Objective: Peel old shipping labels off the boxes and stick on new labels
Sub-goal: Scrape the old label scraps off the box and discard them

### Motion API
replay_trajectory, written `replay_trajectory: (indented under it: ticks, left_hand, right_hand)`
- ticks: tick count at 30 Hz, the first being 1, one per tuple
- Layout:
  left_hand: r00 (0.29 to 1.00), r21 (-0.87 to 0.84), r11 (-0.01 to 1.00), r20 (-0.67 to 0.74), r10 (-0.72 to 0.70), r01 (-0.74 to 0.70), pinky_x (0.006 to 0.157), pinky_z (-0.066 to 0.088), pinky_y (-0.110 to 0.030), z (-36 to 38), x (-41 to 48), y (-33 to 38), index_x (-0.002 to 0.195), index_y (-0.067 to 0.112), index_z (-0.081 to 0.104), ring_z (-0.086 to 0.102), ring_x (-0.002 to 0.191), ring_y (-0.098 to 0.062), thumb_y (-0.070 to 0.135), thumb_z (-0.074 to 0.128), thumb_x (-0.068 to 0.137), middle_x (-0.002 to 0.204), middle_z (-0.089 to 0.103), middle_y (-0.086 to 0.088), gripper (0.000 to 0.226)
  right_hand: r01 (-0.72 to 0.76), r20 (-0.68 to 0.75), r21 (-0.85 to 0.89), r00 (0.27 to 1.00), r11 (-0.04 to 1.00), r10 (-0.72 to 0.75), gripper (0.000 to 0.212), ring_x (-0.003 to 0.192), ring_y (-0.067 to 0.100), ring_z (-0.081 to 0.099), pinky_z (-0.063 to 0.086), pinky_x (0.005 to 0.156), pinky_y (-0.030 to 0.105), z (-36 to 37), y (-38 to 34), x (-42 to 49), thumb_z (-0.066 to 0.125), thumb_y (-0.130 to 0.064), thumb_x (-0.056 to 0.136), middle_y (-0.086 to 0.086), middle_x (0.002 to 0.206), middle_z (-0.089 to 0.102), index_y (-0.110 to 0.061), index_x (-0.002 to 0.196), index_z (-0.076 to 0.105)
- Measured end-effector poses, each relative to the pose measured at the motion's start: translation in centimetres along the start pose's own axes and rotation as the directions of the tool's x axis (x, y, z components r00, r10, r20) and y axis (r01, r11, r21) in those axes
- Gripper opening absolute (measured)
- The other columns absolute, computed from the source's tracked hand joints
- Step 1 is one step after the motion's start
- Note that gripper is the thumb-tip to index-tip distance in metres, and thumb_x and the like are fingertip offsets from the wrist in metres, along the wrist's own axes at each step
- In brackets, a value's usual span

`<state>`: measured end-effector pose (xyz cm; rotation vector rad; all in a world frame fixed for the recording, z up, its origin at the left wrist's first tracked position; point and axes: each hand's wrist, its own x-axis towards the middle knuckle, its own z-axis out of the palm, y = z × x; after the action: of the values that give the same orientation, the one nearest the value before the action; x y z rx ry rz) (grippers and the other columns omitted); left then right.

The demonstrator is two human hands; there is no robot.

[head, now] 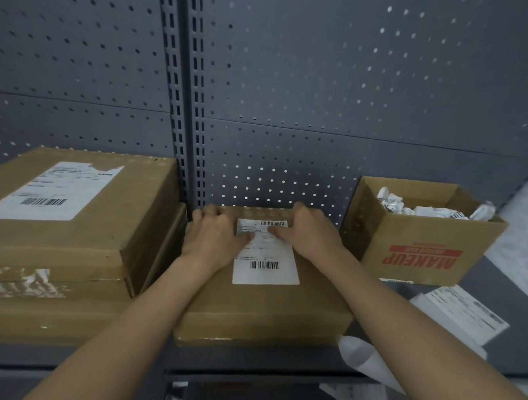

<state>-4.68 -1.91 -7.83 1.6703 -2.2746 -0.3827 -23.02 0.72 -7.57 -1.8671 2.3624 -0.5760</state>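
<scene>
A flat brown cardboard box (261, 313) lies on the grey shelf in front of me. A white shipping label (266, 259) with barcodes lies flat on its top. My left hand (216, 237) rests palm down on the box, thumb on the label's upper left. My right hand (309, 231) also lies flat, thumb pressing the label's upper middle. Both hands hold nothing. To the left, a larger box (106, 224) carries a white label (53, 192) with a torn top edge.
An open box marked MAKEUP (419, 250) at the right holds crumpled white paper. A stack of label sheets (462, 314) lies in front of it, with a loose backing sheet (368, 362) nearer. The large box sits on another box (58, 312). Grey pegboard stands behind.
</scene>
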Motion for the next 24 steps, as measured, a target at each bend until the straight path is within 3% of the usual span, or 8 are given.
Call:
replay_trajectory:
  ticks: [4, 8, 11, 14, 18, 24]
  left_hand:
    - [1.0, -0.003, 1.0, 0.012, -0.002, 0.002, 0.105, 0.038, -0.049, 0.1, 1.4, 0.0, 0.141, 0.036, 0.047, 0.036, 0.127, -0.038, 0.056, 0.055, 0.092, 0.139, 0.043, -0.012, 0.054]
    - [1.0, 0.005, 1.0, 0.028, -0.007, 0.007, 0.106, 0.036, -0.049, 0.4, 2.1, -0.2, 0.141, 0.04, 0.048, 0.038, 0.127, -0.037, 0.056, 0.052, 0.093, 0.139, 0.041, -0.01, 0.05]
    - [0.999, 0.02, 1.0, 0.051, -0.013, 0.012, 0.106, 0.035, -0.048, 0.4, 2.3, -0.3, 0.139, 0.042, 0.049, 0.04, 0.127, -0.035, 0.056, 0.049, 0.095, 0.137, 0.04, -0.009, 0.046]
    - [0.997, 0.082, 0.996, 0.07, 0.023, -0.028, 0.105, 0.034, -0.05, 0.5, 2.2, -0.1, 0.139, 0.039, 0.051, 0.037, 0.129, -0.034, 0.052, 0.04, 0.1, 0.136, 0.038, -0.009, 0.042]
    - [0.994, 0.206, 0.975, 0.083, 0.068, -0.084, 0.106, 0.032, -0.056, 1.1, 1.7, -0.1, 0.148, 0.034, 0.034, 0.03, 0.135, -0.035, 0.047, 0.024, 0.104, 0.137, 0.033, -0.01, 0.047]
    - [0.989, 0.268, 0.958, 0.129, 0.068, -0.101, 0.107, 0.032, -0.057, 1.1, 1.8, 0.0, 0.151, 0.03, 0.027, 0.028, 0.137, -0.037, 0.049, 0.02, 0.103, 0.142, 0.03, -0.01, 0.052]
  right_hand:
    - [-0.034, -0.003, -0.06, 0.999, 0.998, 0.034, 0.054, 0.083, 0.021, 0.065, 0.053, 0.066, 0.033, 0.2, 0.2, 1.3, 0.064, -0.069, 0.079, -0.001, 0.09, 0.066, -0.018, 0.097, 0.057]
    - [-0.058, -0.028, -0.071, 0.998, 0.996, 0.056, 0.056, 0.081, 0.021, 0.066, 0.056, 0.073, 0.038, 0.7, 0.6, 1.8, 0.061, -0.077, 0.074, -0.002, 0.086, 0.067, -0.022, 0.086, 0.059]
    - [-0.063, -0.031, -0.075, 0.998, 0.995, 0.061, 0.052, 0.084, 0.02, 0.066, 0.057, 0.075, 0.039, 0.9, 0.8, 2.0, 0.059, -0.074, 0.078, -0.004, 0.087, 0.068, -0.023, 0.091, 0.064]
    - [-0.078, -0.038, -0.065, 0.996, 0.995, 0.076, 0.049, 0.079, 0.019, 0.066, 0.056, 0.072, 0.035, 0.8, 0.9, 2.4, 0.058, -0.073, 0.078, -0.006, 0.08, 0.067, -0.024, 0.084, 0.064]
    - [-0.095, -0.08, -0.083, 0.993, 0.992, 0.088, 0.046, 0.075, 0.019, 0.064, 0.047, 0.063, 0.028, 0.8, 1.0, 2.1, 0.056, -0.065, 0.085, -0.006, 0.073, 0.065, -0.021, 0.075, 0.064]
    - [-0.067, -0.127, -0.148, 0.991, 0.987, 0.049, 0.032, 0.085, 0.024, 0.066, 0.043, 0.065, 0.03, 1.3, 0.5, 1.5, 0.05, -0.048, 0.096, 0.0, 0.085, 0.069, -0.022, 0.09, 0.068]
